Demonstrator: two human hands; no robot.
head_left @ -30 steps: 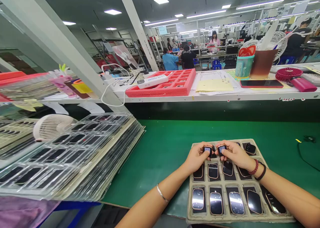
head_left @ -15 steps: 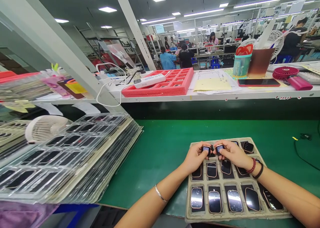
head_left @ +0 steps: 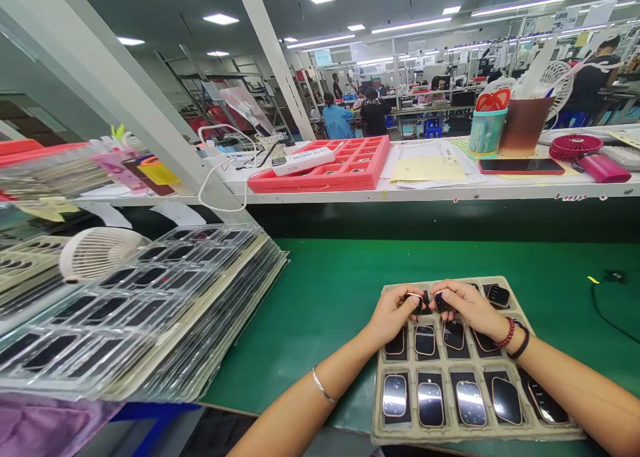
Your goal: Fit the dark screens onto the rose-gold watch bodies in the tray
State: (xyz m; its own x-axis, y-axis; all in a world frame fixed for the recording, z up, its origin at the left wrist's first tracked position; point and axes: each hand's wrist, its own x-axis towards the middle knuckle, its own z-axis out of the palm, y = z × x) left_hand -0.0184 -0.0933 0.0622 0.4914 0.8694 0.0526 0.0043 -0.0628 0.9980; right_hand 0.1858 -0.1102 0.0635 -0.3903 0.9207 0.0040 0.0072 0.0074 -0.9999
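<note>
Over the back row of a beige moulded tray (head_left: 400, 365), both hands hold a smartwatch body without a strap. My left hand (head_left: 393, 313) grips one smartwatch (head_left: 415, 303), its thumb on the dark screen. Close beside it, my right hand (head_left: 467, 305) pinches a second smartwatch (head_left: 442, 301), thumb likewise across the face. Several gold-rimmed watches lie face up on black pads in the tray's pockets, such as the front watch (head_left: 431, 404). A watch (head_left: 499, 296) at the back right shows lit text. My fingers hide part of the back row.
Stacked clear trays (head_left: 150, 310) with dark screens rise at the left, a white fan (head_left: 103, 253) by them. On the shelf sit a red foam tray (head_left: 373, 170), papers (head_left: 425, 167), a phone (head_left: 520, 167) and cups. A black cable (head_left: 603, 310) lies right.
The two held watches showed lit QR-like codes; their screens are now dark. Both hands stay nearly in place, and the whole view has shifted slightly.
</note>
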